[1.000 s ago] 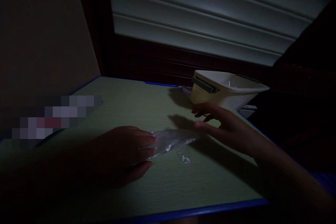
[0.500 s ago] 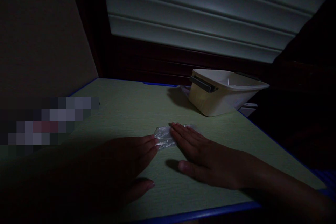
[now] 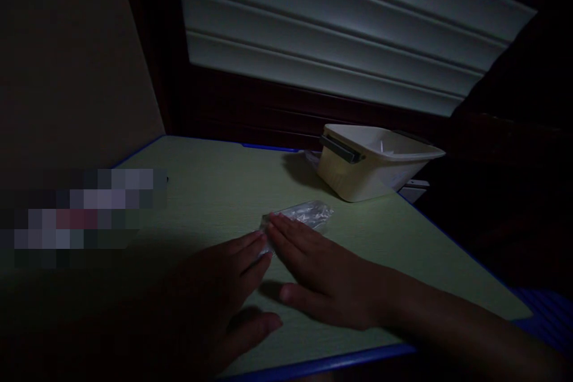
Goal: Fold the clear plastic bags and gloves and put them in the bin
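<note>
A small clear plastic bag (image 3: 308, 213) lies flat and crinkled on the light green table (image 3: 215, 191). My right hand (image 3: 320, 265) rests palm down over its near left part, fingers stretched out together and thumb apart. At the bag's left end are the fingertips of my left hand (image 3: 233, 277), also flat with the thumb apart. The two hands' fingertips almost meet. Part of the bag is hidden beneath the fingers, and deep shadow covers my left forearm.
A cream plastic bin (image 3: 358, 170) with a dark grey handle stands at the table's far right edge. Something pale and thin, hard to make out, lies behind it. Pixelated items sit at the left. Blue edging (image 3: 340, 361) borders the table; a slatted panel (image 3: 322, 42) rises behind.
My right hand has slid left along the bag, uncovering its right end and coming close to my left fingertips. The view has shifted slightly.
</note>
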A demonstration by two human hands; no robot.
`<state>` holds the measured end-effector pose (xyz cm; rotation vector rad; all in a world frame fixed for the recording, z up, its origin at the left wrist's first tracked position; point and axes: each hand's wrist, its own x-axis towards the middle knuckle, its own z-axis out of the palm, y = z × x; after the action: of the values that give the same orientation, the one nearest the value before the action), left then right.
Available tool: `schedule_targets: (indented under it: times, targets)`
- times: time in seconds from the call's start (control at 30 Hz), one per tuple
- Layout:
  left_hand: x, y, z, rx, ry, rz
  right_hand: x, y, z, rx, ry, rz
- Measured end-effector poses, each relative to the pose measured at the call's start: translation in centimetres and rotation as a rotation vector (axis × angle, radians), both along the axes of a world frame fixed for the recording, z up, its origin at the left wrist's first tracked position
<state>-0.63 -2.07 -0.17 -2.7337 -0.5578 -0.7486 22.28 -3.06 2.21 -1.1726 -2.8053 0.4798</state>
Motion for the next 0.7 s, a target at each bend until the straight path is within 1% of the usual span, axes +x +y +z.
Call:
schedule_targets:
  times: [0.1,0.17,0.27,0.33,0.43,0.5,0.57,0.63,0.7]
  targets:
    - [-0.1,0.0,0.0,-0.011,0.011,0.015,0.4,0.1,0.5,-0.051,-0.102,-0.065]
    - [-0.3,0.0,-0.1,-0.03,0.029,0.02,0.9,0.2,0.8,-0.069,-0.133,-0.106]
    - [-0.6,-0.2,-0.3,-0.072,0.054,0.02,1.8,0.4,0.5,-0.052,-0.145,-0.134]
    - [-0.7,-0.3,-0.3,-0.103,0.061,0.026,2.5,0.8,-0.2,0.009,-0.15,-0.194]
    - [-0.6,-0.3,-0.1,-0.124,0.072,0.026,3.6,1.7,-1.2,0.108,-0.17,-0.327]
    - [-0.5,-0.2,0.1,-0.116,0.068,0.02,3.9,2.3,-1.5,0.201,-0.172,-0.391]
    - [-0.3,-0.1,0.2,-0.111,0.046,0.018,3.7,2.5,-1.2,0.34,-0.13,-0.435]
    - [-0.1,-0.1,0.4,-0.125,0.021,0.022,2.8,2.2,-0.6,0.446,-0.035,-0.433]
    - [0.2,-0.2,0.6,-0.148,0.0,0.023,1.7,1.6,-0.2,0.445,0.047,-0.329]
